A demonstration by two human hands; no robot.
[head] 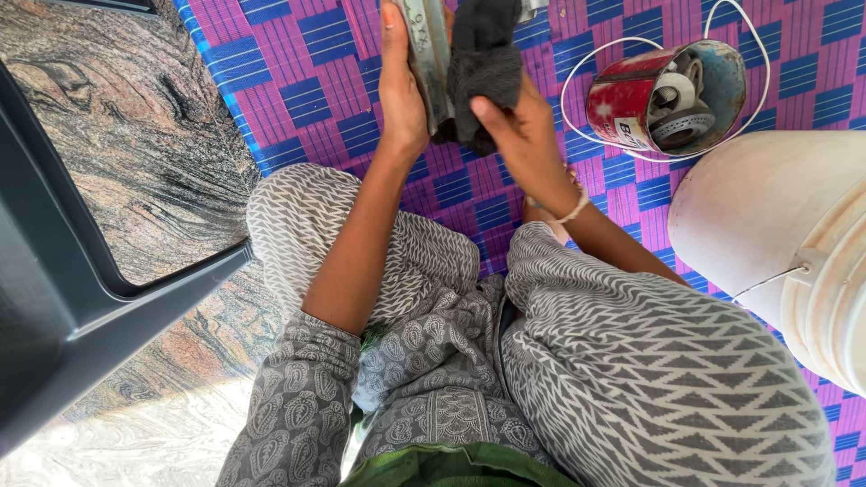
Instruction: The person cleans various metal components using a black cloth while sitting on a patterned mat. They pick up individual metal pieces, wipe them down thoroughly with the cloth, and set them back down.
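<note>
Your left hand [401, 86] is closed around a flat metal piece [428, 54], fingers wrapped behind it; your right hand [523, 135] pinches a dark cloth [483, 63] against it.

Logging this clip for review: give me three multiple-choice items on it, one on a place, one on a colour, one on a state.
1. Where does the red can lie?
A. on the mat, right of the hands
B. on the stone floor
C. on the lap

2. What colour is the cloth?
A. white
B. dark grey
C. yellow

3. How is the metal piece held?
A. lying loose on the mat
B. in the left hand, with the right hand pressing the cloth to it
C. inside the bucket

Answers: 1 A, it rests on its side on the purple mat; 2 B, it looks charcoal; 3 B, both hands close round it.
</note>
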